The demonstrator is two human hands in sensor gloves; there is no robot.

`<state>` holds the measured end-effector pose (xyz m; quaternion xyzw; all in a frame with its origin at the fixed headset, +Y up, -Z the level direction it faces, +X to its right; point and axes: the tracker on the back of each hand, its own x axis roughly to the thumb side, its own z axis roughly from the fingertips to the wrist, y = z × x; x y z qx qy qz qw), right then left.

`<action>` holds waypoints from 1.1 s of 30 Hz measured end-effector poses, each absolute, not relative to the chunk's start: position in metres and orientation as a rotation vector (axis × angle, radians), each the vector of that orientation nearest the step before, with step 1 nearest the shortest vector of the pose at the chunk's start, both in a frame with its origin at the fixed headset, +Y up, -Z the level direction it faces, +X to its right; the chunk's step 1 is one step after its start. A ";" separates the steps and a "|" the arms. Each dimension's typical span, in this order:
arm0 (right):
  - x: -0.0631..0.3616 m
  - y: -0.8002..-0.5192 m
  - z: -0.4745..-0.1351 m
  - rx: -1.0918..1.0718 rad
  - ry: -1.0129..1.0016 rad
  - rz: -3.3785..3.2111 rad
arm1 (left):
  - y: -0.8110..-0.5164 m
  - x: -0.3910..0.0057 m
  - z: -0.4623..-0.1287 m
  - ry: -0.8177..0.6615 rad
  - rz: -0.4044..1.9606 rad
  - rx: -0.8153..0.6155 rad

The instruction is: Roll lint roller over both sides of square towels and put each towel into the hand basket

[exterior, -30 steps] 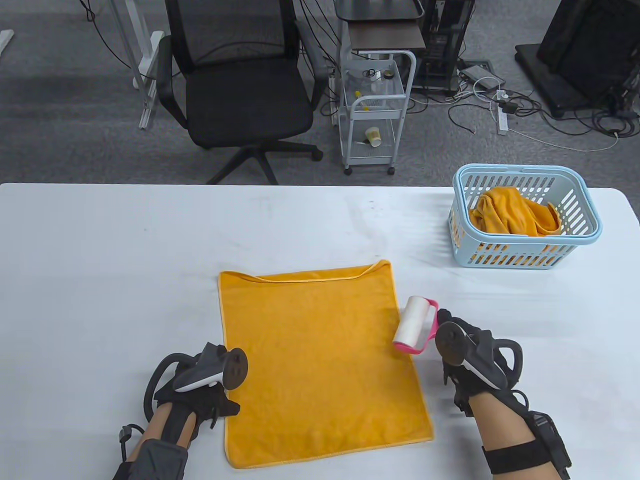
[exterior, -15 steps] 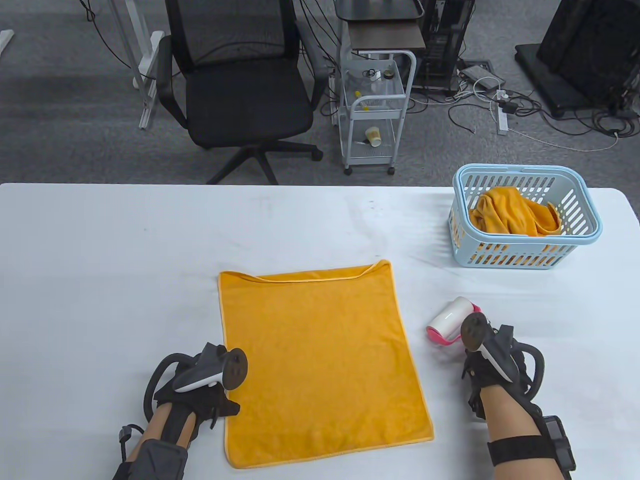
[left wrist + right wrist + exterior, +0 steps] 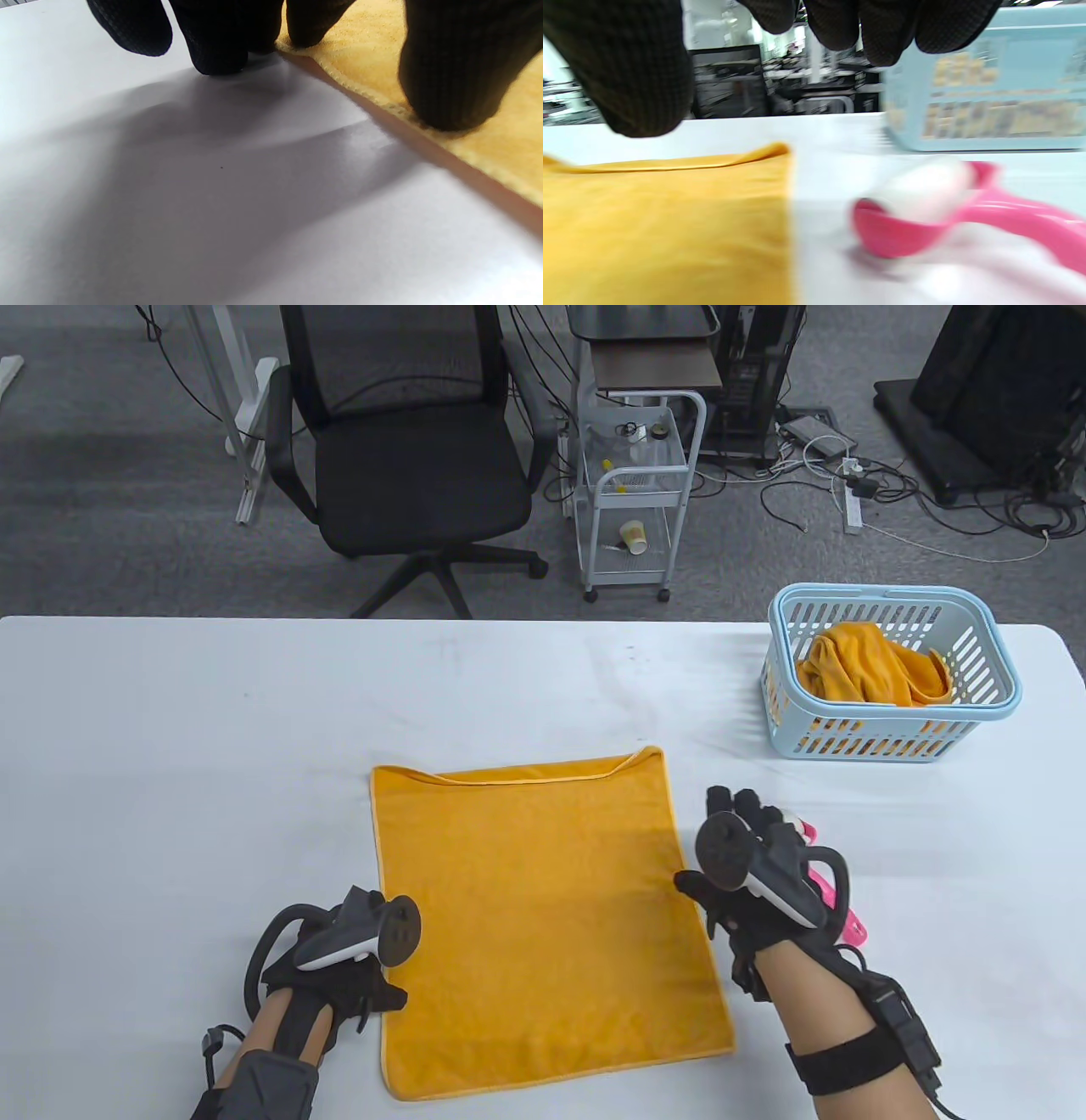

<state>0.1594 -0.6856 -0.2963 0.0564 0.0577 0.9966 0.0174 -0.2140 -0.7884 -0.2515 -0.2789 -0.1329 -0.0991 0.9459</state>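
An orange square towel (image 3: 543,916) lies flat on the white table (image 3: 170,746). My left hand (image 3: 373,976) rests on its near-left edge. In the left wrist view the thumb (image 3: 449,84) presses on the towel (image 3: 369,55) and the other fingertips (image 3: 216,46) touch the table beside it. The pink lint roller (image 3: 848,929) lies on the table just right of the towel, mostly hidden under my right hand (image 3: 738,823). That hand hovers with straight fingers and holds nothing. In the right wrist view the roller (image 3: 925,199) lies free beside the towel (image 3: 661,228).
A light blue hand basket (image 3: 1001,653) stands at the back right of the table with a crumpled orange towel (image 3: 865,666) inside. It also shows blurred as the basket (image 3: 988,84) in the right wrist view. Beyond the table are an office chair (image 3: 407,458) and a small white cart (image 3: 636,492).
My right hand carried the lint roller rightward off the towel, laid it on the table and let go. It then moved back left toward the towel's right edge. The left hand stayed put.
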 end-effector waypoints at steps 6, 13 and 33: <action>0.074 -0.702 -0.302 0.522 0.416 3.057 | -0.789 -0.215 -0.251 -0.272 -0.192 -0.567; 0.018 -0.757 -0.308 0.670 0.760 3.080 | -0.788 -0.217 -0.252 -0.272 -0.173 -0.568; 0.071 -0.745 -0.337 0.508 0.593 3.033 | -0.787 -0.221 -0.254 -0.274 -0.132 -0.569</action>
